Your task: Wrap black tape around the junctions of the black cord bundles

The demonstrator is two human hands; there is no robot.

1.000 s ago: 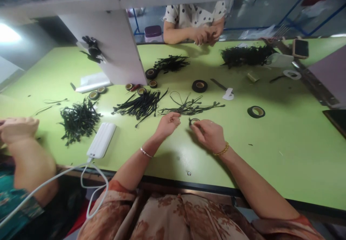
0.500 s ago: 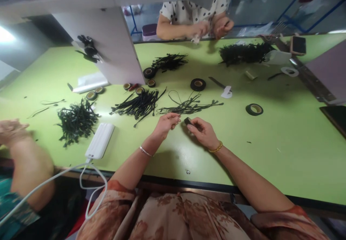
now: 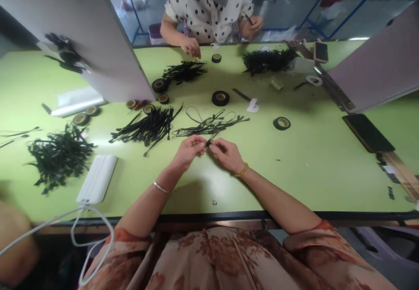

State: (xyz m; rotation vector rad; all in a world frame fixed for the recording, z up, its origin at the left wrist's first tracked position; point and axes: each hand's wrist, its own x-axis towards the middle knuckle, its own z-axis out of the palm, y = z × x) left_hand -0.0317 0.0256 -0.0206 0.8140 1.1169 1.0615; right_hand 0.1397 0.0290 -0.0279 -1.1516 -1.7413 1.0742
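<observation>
My left hand (image 3: 190,151) and my right hand (image 3: 229,155) meet over the near middle of the table, fingertips pinched almost together. Between them shows a small dark bit of black cable (image 3: 208,143), its strand running up toward a loose bunch of thin black cables (image 3: 209,126). My left fingers are closed on this cable. The right fingers are curled round a small roll of black tape, mostly hidden now. Beyond the hands lie a large roll of black tape (image 3: 220,98) and, to the right, another tape roll (image 3: 282,123).
Bundled black cables (image 3: 147,126) and a tangled pile (image 3: 60,155) lie left, near a white power bank (image 3: 97,179) with a cord. A grey divider (image 3: 121,54) stands behind. A dark phone (image 3: 368,133) lies right. Across the table, a co-worker's hand (image 3: 190,46) reaches toward cables.
My right hand has closed in on my left, and the fingertips now meet at the cable. The view has shifted right. The co-worker's hands have moved apart, and a tape roll now shows before them.
</observation>
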